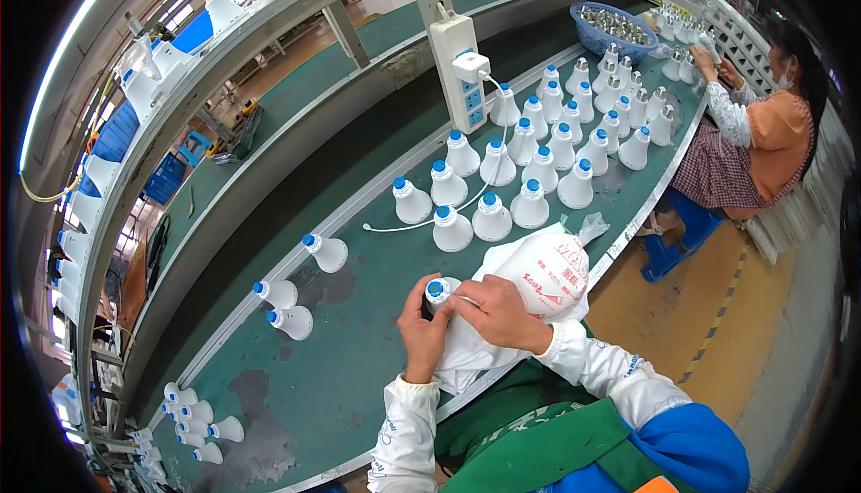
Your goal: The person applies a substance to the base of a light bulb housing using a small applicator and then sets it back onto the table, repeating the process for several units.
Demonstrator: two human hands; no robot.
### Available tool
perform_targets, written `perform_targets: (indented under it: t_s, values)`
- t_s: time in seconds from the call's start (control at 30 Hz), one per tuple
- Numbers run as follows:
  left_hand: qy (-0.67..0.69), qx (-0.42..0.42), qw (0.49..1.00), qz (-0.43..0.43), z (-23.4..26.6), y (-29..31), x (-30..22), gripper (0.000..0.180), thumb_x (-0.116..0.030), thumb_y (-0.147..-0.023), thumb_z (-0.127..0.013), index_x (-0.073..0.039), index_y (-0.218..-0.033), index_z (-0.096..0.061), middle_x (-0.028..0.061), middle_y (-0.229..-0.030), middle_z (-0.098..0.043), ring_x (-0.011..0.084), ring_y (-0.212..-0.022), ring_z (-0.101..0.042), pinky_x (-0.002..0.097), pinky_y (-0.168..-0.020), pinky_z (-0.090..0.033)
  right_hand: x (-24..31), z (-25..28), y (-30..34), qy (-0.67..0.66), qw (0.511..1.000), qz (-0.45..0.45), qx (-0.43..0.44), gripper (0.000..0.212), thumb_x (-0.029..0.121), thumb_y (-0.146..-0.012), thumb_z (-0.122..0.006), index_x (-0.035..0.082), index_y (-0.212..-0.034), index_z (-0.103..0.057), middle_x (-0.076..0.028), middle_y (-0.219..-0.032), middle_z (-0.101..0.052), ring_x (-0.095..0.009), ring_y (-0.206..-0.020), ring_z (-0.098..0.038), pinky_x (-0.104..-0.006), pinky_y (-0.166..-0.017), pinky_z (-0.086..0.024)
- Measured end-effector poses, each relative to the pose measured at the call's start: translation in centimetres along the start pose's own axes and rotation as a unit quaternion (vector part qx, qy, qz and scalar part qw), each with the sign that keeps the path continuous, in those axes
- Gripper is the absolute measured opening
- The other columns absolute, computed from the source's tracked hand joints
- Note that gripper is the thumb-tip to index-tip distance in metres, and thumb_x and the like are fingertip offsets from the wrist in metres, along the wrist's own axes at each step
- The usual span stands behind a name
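Observation:
Close to the table's near edge, my left hand [422,331] is wrapped around a white cone-shaped bulb housing [441,293] with a blue top. My right hand [504,314] has its fingers closed at the right side of the same housing, near its neck; whether anything small is pinched there I cannot tell. Under and beside my right hand lies a white cloth [462,361], with a rounded white plastic bag [547,273] bearing red print against it. Many similar housings [492,218] stand upright beyond my hands on the green work surface [377,300].
Several housings [290,321] lie tipped over on the left. A white power strip [457,71] with a plug and cable [413,226] stands at the back. Far right, a blue basket [583,35] holds metal caps; a person in orange [776,139] sits working there.

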State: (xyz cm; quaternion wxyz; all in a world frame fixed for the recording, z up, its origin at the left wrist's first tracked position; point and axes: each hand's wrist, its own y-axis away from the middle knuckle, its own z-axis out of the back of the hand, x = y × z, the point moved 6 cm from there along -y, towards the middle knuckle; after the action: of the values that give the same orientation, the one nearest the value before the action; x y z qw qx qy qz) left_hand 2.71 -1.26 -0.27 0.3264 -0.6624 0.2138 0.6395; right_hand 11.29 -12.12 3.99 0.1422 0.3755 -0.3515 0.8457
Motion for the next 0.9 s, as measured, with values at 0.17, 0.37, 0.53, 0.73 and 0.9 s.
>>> perform_targets:
  t_s: [0.17,0.37,0.53,0.73,0.9]
  values:
    - [0.010,0.014,1.000,0.006,-0.2,-0.1,0.3,0.042,0.004,-0.077,-0.069,0.000,-0.116,-0.057,0.0058,-0.107,-0.063,0.0119,-0.093,-0.058,0.0252,-0.081,-0.048,-0.4,0.1,0.0,-0.003,1.000,-0.019,-0.009,0.010,0.014,-0.082,-0.061,0.005,-0.080,-0.065,-0.007,-0.073,-0.063,-0.027,-0.055,-0.051,-0.0377,-0.053,-0.040]
    - [0.040,0.023,0.999,0.005,0.0,-0.2,0.6,0.051,0.006,-0.075,-0.069,-0.001,-0.121,-0.049,0.0073,-0.115,-0.060,0.0138,-0.100,-0.057,0.0266,-0.087,-0.047,-0.4,-0.2,0.1,0.004,1.000,-0.011,-0.002,0.010,0.014,-0.082,-0.061,0.005,-0.081,-0.065,-0.007,-0.074,-0.063,-0.028,-0.057,-0.052,-0.0380,-0.053,-0.040]
    - [0.083,0.072,0.991,0.077,-0.2,-0.6,0.4,0.048,0.005,-0.076,-0.068,-0.002,-0.119,-0.049,0.0067,-0.111,-0.059,0.0136,-0.097,-0.057,0.0261,-0.087,-0.047,-0.5,0.1,0.0,-0.008,1.000,-0.025,-0.015,0.010,0.014,-0.082,-0.060,0.005,-0.080,-0.064,-0.008,-0.070,-0.062,-0.028,-0.056,-0.052,-0.0381,-0.053,-0.040]
    - [-0.015,0.054,0.998,-0.005,-0.1,-1.0,-0.1,0.046,0.006,-0.074,-0.067,-0.001,-0.116,-0.051,0.0048,-0.108,-0.055,0.0131,-0.096,-0.055,0.0251,-0.084,-0.048,-0.4,0.1,-0.1,-0.015,0.999,-0.030,-0.018,0.012,0.016,-0.083,-0.060,0.005,-0.078,-0.063,-0.009,-0.066,-0.060,-0.029,-0.055,-0.052,-0.0385,-0.053,-0.039]
    - [0.010,0.117,0.990,0.083,0.5,-1.5,1.3,0.053,-0.003,-0.068,-0.075,-0.006,-0.116,-0.052,0.0059,-0.112,-0.053,0.0174,-0.102,-0.052,0.0292,-0.089,-0.042,-0.6,0.0,-0.1,-0.001,0.999,-0.029,-0.017,0.011,0.016,-0.083,-0.061,0.005,-0.078,-0.062,-0.009,-0.065,-0.059,-0.029,-0.055,-0.052,-0.0384,-0.052,-0.039]
